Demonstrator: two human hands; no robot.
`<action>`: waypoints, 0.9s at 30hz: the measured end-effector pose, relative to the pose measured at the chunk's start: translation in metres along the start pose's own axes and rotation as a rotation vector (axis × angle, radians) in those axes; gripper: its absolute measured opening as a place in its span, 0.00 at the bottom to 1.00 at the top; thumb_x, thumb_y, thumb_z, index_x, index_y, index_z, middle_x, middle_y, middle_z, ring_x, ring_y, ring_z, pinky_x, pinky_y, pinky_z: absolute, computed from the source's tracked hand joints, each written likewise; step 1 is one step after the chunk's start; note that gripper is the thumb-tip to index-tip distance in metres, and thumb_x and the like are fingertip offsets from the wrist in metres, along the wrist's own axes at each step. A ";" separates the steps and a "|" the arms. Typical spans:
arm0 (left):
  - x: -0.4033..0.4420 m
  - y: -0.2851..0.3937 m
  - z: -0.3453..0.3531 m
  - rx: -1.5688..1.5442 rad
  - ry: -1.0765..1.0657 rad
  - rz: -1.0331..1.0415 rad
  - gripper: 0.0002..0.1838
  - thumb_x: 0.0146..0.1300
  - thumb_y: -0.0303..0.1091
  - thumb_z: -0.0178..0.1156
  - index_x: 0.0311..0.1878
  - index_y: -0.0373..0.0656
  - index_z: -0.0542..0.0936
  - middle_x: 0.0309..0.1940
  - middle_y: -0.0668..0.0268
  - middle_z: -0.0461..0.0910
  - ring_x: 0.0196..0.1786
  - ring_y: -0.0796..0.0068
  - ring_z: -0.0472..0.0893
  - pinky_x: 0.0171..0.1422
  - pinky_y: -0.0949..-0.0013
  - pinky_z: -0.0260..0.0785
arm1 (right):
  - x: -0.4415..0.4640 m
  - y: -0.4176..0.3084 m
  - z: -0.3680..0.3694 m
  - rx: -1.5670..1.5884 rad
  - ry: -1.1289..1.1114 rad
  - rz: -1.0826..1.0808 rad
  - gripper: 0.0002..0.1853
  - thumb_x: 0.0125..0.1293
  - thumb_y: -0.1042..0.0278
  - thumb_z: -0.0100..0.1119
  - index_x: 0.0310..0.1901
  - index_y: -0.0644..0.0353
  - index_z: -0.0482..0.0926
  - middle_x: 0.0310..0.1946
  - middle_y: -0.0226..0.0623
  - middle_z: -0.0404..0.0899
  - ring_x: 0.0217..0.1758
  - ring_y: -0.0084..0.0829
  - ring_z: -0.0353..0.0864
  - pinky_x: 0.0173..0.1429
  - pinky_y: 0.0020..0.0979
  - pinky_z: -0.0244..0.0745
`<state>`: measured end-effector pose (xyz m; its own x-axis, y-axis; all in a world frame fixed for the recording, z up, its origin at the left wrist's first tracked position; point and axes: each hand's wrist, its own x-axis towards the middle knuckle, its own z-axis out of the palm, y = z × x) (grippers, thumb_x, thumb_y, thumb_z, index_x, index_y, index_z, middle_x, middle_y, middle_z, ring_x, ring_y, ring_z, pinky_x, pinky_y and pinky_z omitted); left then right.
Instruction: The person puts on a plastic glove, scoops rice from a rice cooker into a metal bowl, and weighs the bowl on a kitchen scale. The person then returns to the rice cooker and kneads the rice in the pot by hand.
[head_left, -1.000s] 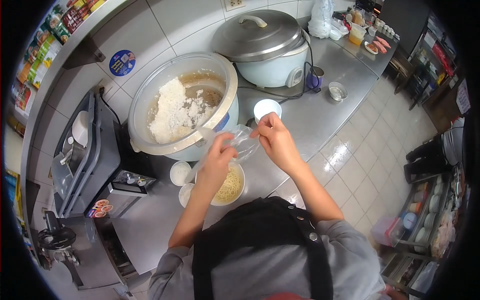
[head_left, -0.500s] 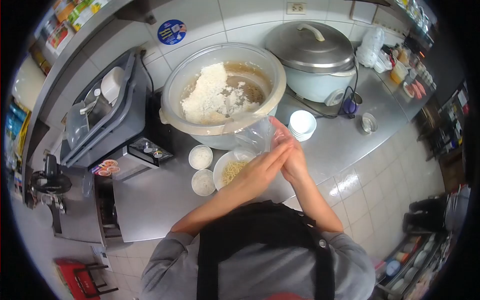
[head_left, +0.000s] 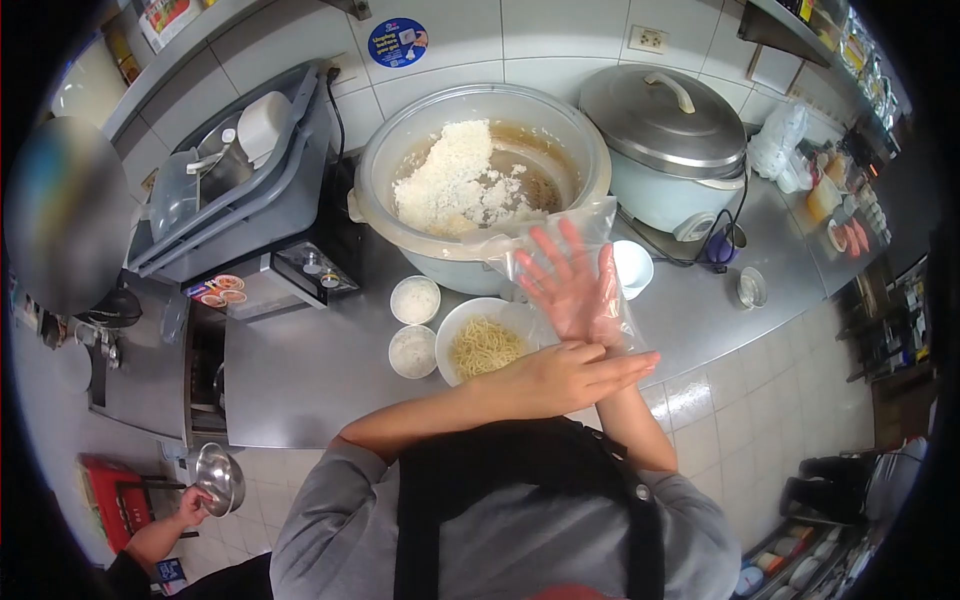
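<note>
My right hand (head_left: 570, 285) is raised with its fingers spread, inside a loose clear plastic glove (head_left: 622, 325). Across that wrist lies my left hand (head_left: 575, 380), thumb and forefinger closed at the glove's cuff while its other fingers point right. Just left of both hands, a white bowl (head_left: 448, 322) holds yellowish noodles (head_left: 487, 346). Two small bowls of rice, an upper one (head_left: 415, 300) and a lower one (head_left: 412, 352), stand beside it. Behind my hands is a large open rice cooker (head_left: 372, 190) with white rice (head_left: 445, 180) heaped on one side.
A lidded cooker (head_left: 665, 150) stands back right, near stacked white bowls (head_left: 633, 268) and a small metal cup (head_left: 752, 288). At left, a grey tub (head_left: 235, 235) sits on an oven (head_left: 270, 290). Lower left, another person's hand (head_left: 192, 506) holds a metal bowl (head_left: 220, 478).
My right hand has opened out inside the glove, fingers now spread. My left hand has moved down to its wrist. Another person's hand with a metal bowl has appeared lower left.
</note>
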<state>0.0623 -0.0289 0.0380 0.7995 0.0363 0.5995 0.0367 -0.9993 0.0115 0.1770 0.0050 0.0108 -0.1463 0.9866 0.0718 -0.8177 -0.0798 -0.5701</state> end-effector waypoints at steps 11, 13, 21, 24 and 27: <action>0.001 -0.014 -0.013 0.153 0.070 -0.114 0.31 0.53 0.28 0.57 0.64 0.42 0.74 0.67 0.74 0.70 0.32 0.78 0.67 0.37 0.78 0.69 | -0.003 0.006 -0.049 -1.465 0.157 -0.208 0.24 0.66 0.69 0.52 0.64 0.62 0.69 0.54 0.48 0.76 0.59 0.47 0.73 0.62 0.46 0.69; 0.000 -0.020 -0.011 0.126 0.129 -0.191 0.27 0.55 0.29 0.55 0.61 0.40 0.75 0.53 0.72 0.75 0.38 0.73 0.72 0.45 0.70 0.73 | -0.018 0.005 -0.037 -1.776 -0.106 -0.760 0.18 0.61 0.70 0.54 0.53 0.64 0.75 0.47 0.46 0.76 0.52 0.48 0.74 0.58 0.46 0.68; 0.006 -0.010 -0.041 0.313 0.204 0.002 0.21 0.59 0.33 0.54 0.58 0.48 0.77 0.60 0.65 0.74 0.41 0.70 0.74 0.44 0.64 0.69 | -0.015 0.008 0.001 -1.479 -0.423 -0.157 0.26 0.59 0.61 0.59 0.61 0.54 0.70 0.62 0.42 0.67 0.66 0.46 0.64 0.67 0.47 0.63; -0.003 0.007 -0.043 0.242 0.396 0.162 0.18 0.64 0.37 0.56 0.57 0.49 0.77 0.59 0.63 0.74 0.40 0.68 0.74 0.44 0.63 0.68 | -0.026 0.007 0.042 -0.853 -0.376 -0.064 0.37 0.60 0.51 0.59 0.70 0.51 0.60 0.71 0.40 0.59 0.72 0.45 0.58 0.70 0.51 0.59; -0.028 0.014 -0.021 0.260 0.567 0.138 0.18 0.64 0.42 0.60 0.55 0.49 0.77 0.55 0.62 0.74 0.41 0.65 0.75 0.43 0.63 0.68 | -0.005 0.001 0.032 -0.362 -0.430 0.000 0.45 0.61 0.38 0.54 0.76 0.47 0.50 0.76 0.36 0.48 0.77 0.46 0.51 0.72 0.58 0.54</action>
<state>0.0279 -0.0443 0.0385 0.3687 -0.1762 0.9127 0.1570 -0.9560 -0.2480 0.1597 -0.0050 0.0362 -0.4217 0.8340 0.3558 -0.5854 0.0492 -0.8092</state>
